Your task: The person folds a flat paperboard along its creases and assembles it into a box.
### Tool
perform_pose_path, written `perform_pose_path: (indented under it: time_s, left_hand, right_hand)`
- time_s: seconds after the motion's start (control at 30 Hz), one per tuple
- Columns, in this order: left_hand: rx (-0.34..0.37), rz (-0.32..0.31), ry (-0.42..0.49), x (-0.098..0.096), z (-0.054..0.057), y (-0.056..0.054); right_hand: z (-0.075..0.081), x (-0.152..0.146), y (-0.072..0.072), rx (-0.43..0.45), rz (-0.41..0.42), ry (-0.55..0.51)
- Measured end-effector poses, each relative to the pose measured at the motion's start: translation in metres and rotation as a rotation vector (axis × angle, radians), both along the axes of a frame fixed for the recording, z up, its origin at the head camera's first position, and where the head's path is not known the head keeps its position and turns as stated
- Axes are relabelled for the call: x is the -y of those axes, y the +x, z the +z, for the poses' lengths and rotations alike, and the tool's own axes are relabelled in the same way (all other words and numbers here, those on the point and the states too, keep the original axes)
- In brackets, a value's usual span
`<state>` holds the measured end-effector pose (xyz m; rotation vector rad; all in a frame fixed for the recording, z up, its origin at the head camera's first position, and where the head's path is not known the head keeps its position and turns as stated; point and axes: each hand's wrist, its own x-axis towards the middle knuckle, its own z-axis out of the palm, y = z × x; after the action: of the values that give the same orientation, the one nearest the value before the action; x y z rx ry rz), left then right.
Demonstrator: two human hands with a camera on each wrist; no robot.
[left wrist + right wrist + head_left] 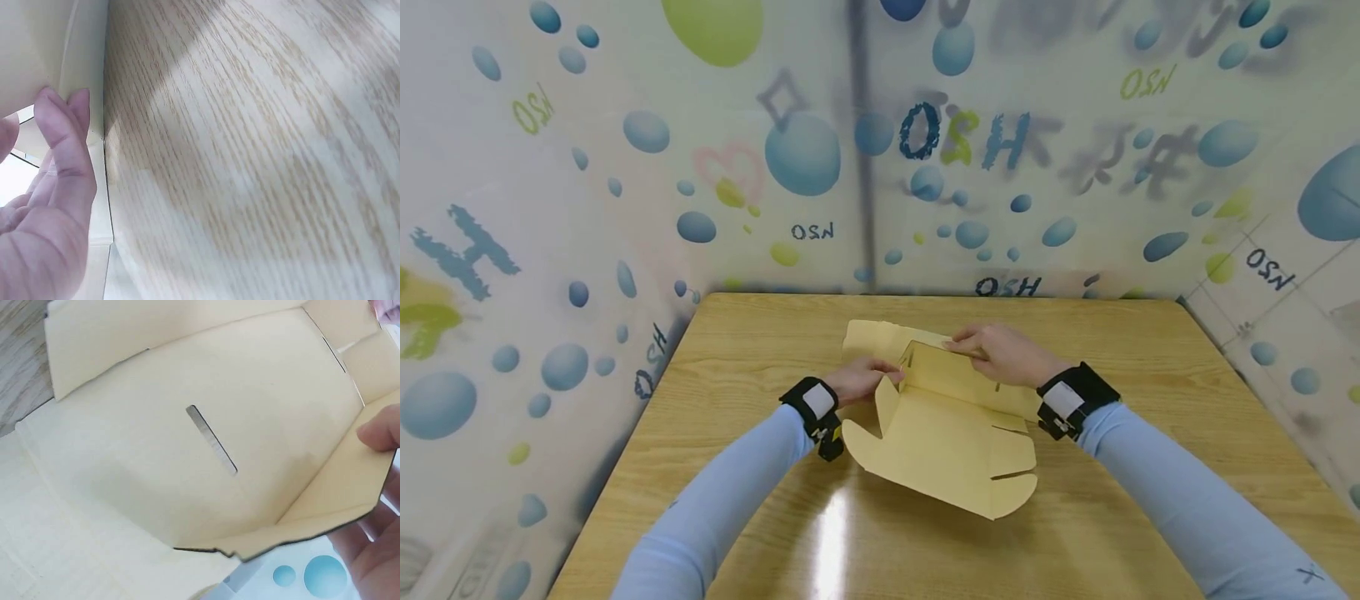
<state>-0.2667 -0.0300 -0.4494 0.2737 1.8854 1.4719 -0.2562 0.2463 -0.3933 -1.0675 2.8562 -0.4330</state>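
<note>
A partly folded yellow-tan cardboard box (947, 446) lies on the table, its near panel spread out with rounded, slit flaps. At its left side my left hand (859, 382) pinches a side flap near the far corner; in the left wrist view, the left hand's (59, 206) fingertips bear on the card and the thumb is mostly cut off. My right hand (1006, 355) grips the raised far panel. From the right wrist, the right hand (375, 550) shows its thumb inside the panel and its fingers behind. A narrow slot cuts through the box's card (125, 444).
The wooden table (752, 517) extends around the box on all sides. Behind its far edge stands a printed wall covering (820, 258) with blue and green bubbles, and another wall runs along the left. Dark camera straps (1078, 400) circle both wrists.
</note>
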Motion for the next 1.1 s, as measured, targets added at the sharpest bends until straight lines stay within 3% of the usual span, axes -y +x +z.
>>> perform_pose_path:
  time_s: [0.3, 0.5, 0.67, 0.97, 1.03, 1.1]
  left_hand:
    - [-0.089, -0.014, -0.056, -0.001, -0.002, -0.001]
    - [-0.123, -0.028, -0.094, 0.000, 0.000, 0.003]
    - [-0.111, -0.022, -0.113, 0.001, -0.003, 0.005]
    - [-0.184, -0.143, -0.173, 0.015, -0.002, 0.007]
    - [-0.189, -0.140, -0.134, 0.021, -0.002, 0.002]
    - [-0.233, -0.091, -0.119, 0.027, 0.004, -0.002]
  right_hand:
    - [-0.001, 0.003, 0.003, 0.025, 0.018, 0.008]
    - [0.003, 0.005, 0.003, 0.126, -0.007, -0.067]
    - [0.006, 0.006, 0.002, 0.162, -0.007, -0.054]
    - [0.007, 0.006, 0.001, 0.190, 0.004, -0.043]
    - [0.006, 0.006, 0.001, 0.184, 0.010, -0.042]
    - [0.006, 0.005, 0.001, 0.182, 0.017, -0.043]
